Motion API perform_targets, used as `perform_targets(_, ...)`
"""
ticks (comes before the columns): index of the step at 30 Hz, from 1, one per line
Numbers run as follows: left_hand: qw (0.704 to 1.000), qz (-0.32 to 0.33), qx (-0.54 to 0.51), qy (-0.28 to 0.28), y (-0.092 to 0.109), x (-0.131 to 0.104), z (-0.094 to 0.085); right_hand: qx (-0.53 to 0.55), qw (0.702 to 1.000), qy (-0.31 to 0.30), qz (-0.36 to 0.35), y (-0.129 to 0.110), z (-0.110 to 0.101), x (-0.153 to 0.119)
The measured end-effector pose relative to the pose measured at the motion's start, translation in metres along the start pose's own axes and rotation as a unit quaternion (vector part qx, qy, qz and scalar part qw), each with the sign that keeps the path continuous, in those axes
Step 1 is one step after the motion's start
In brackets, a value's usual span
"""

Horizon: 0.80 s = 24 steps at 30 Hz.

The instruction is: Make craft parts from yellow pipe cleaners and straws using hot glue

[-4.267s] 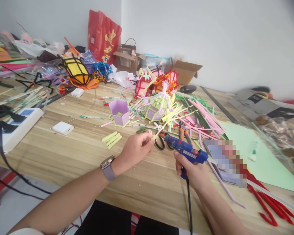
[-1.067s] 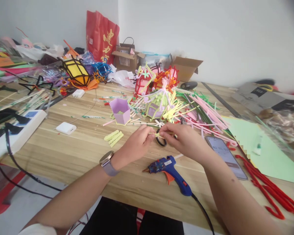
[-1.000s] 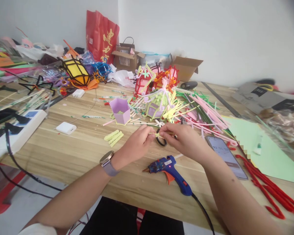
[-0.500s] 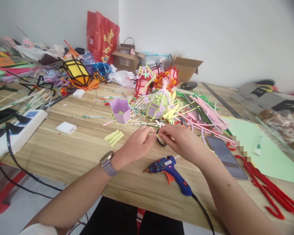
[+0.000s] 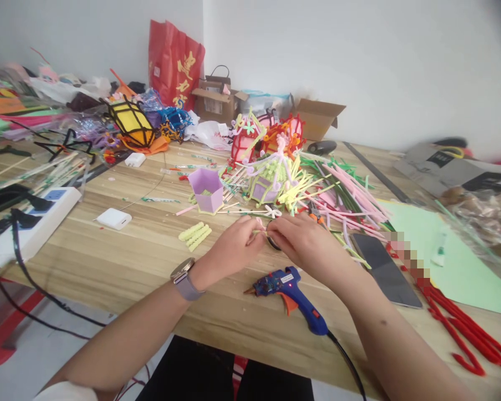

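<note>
My left hand and my right hand meet over the middle of the table. Both are closed, fingertips pinching a short yellow-green pipe cleaner, most of which the fingers hide. Under my right fingers shows part of a black ring-shaped thing; I cannot tell what it is. Left of my hands lie several twisted yellow-green pipe cleaner pieces. Behind them stands a purple angular cup with a yellow-green rim at its base. Nearer to me, a blue glue gun lies on its side, its red light on.
A phone, red pipe cleaners and a green sheet lie right. Decorated lanterns and loose pink pipe cleaners fill the back. Left are a white charger and a power strip.
My right hand has turned over slightly, its fingers now bent down closer to my left fingertips. Orange-handled pliers show more behind it. The phone screen looks darker.
</note>
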State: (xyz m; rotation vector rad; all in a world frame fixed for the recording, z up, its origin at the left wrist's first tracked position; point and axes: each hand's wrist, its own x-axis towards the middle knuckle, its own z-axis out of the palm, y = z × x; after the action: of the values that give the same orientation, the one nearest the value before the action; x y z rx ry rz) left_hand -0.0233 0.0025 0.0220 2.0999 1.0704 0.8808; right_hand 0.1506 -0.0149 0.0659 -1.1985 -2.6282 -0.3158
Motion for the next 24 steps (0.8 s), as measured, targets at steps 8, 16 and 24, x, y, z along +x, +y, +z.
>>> perform_targets(8, 0.998, 0.039, -0.038, -0.017, -0.0027, 0.0008, -0.0055, 0.037, 0.999, 0.0, 0.001, 0.0042, -0.0058, -0.0019)
perform_targets(16, 0.999, 0.032, -0.019, -0.019, -0.0014, -0.0002, -0.0038, 0.039, 0.999, -0.012, -0.003, 0.0049, -0.0066, -0.0039)
perform_targets(24, 0.999, 0.031, -0.025, -0.034, 0.0023, -0.0017, -0.0063, 0.041, 0.999, -0.023, -0.014, 0.0053, -0.0088, -0.0039)
